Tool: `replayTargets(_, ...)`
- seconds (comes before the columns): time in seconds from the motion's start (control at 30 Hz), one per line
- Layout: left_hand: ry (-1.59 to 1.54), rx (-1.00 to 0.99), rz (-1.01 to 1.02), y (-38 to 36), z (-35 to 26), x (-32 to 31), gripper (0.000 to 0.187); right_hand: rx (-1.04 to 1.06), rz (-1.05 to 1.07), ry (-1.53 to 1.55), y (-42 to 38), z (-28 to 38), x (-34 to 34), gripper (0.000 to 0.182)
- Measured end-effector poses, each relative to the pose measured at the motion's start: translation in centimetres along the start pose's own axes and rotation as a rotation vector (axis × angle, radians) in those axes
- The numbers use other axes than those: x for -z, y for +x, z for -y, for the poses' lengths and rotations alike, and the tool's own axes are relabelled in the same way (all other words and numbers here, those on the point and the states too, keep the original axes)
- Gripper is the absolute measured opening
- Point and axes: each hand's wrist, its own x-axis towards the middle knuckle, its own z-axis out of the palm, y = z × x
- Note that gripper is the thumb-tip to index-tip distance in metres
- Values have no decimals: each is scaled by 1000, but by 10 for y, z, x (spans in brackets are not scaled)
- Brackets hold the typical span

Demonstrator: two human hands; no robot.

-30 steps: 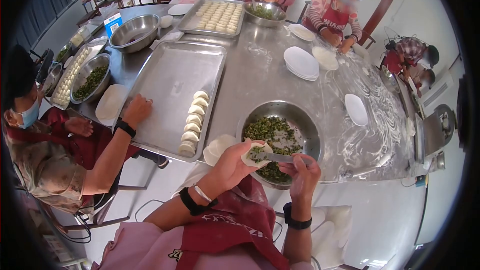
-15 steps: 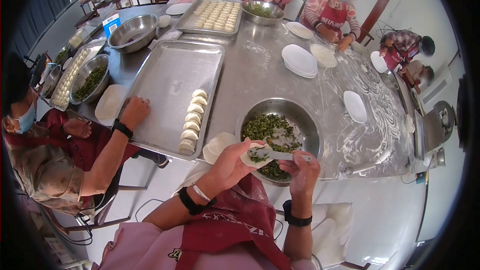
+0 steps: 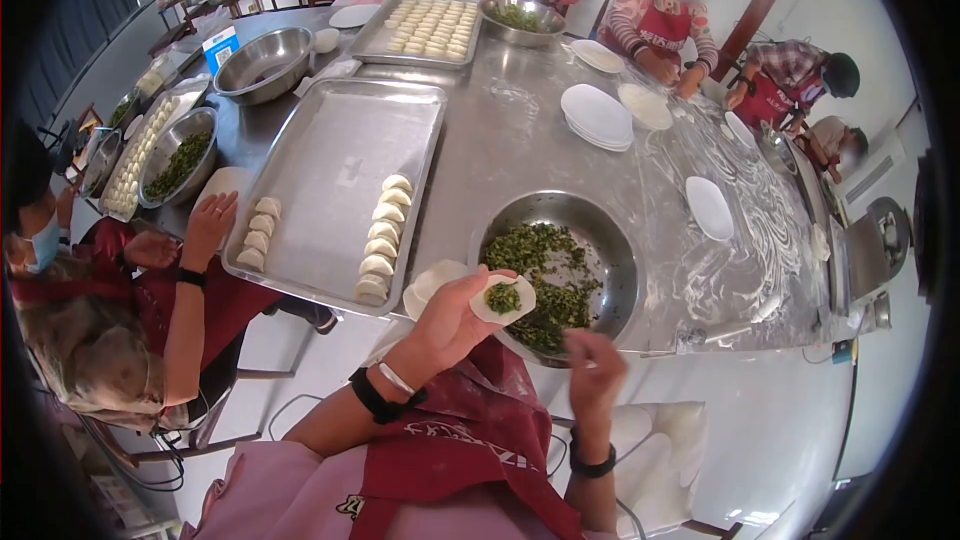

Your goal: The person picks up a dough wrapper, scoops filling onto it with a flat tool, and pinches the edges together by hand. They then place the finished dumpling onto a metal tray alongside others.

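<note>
My left hand (image 3: 448, 322) holds a round dumpling wrapper (image 3: 521, 305), with a mound of chopped green filling (image 3: 502, 297) at its middle. Near the front rim of a steel bowl (image 3: 618, 315) is my right hand (image 3: 597, 372), fingers curled and smeared by motion. Whether anything is in it cannot be made out. More green filling (image 3: 540, 260) lies in that bowl. Beside my left hand, a few flat wrappers (image 3: 430, 280) rest at the table edge. A steel tray (image 3: 335, 155) to the left carries two rows of folded dumplings (image 3: 384, 230).
At my left, a co-worker's hand (image 3: 208, 225) is next to the tray. Farther back stand a full dumpling tray (image 3: 362, 45) and an empty-looking steel bowl (image 3: 262, 65). White wrapper stacks (image 3: 597, 115) lie on the floured table (image 3: 740, 270). Several co-workers work around it.
My right hand has drawn down and back from the wrapper, and the flat grey spatula no longer shows. Filling stays on the wrapper. The left co-worker's hand has left the tray, where a short dumpling row shows.
</note>
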Motion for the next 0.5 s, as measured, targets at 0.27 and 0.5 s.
replayTargets(0.27,82,33,74,-4,2,-10,44,192,187,38,14,53,6,28)
replayTargets(0.5,106,81,131,-20,7,-30,43,383,24,96,30,53,2,28)
